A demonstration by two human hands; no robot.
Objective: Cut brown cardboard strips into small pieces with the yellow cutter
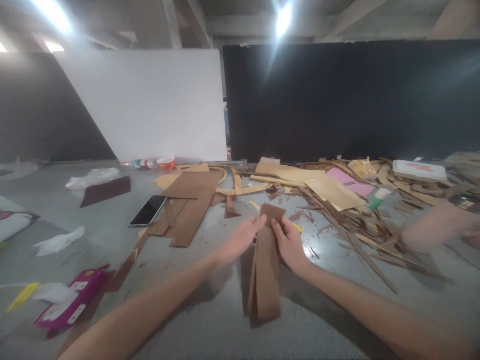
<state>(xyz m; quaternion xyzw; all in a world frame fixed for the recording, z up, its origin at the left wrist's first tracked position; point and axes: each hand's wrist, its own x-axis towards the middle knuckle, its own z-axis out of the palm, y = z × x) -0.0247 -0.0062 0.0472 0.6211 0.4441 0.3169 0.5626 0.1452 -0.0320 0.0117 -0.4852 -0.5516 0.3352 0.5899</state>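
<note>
A long brown strip [269, 270], of what looks like thick paper or leather, lies folded or stacked in layers in front of me, its layers spreading apart at the near end. My left hand [243, 239] presses its closed fingertips on the strip's upper left edge. On the other side, my right hand [293, 246] pinches the upper right edge between thumb and fingers. A small yellow piece [299, 227] pokes out beside the right fingers; its kind is hidden.
Larger brown sheets [195, 210] and a phone [149, 211] lie to the left. A magenta packet [71, 302] is near left. Scrap strips [348, 235], a green-and-white tube [379, 198] and a white box [420, 170] fill the right, where another person's blurred arm [437, 226] reaches in.
</note>
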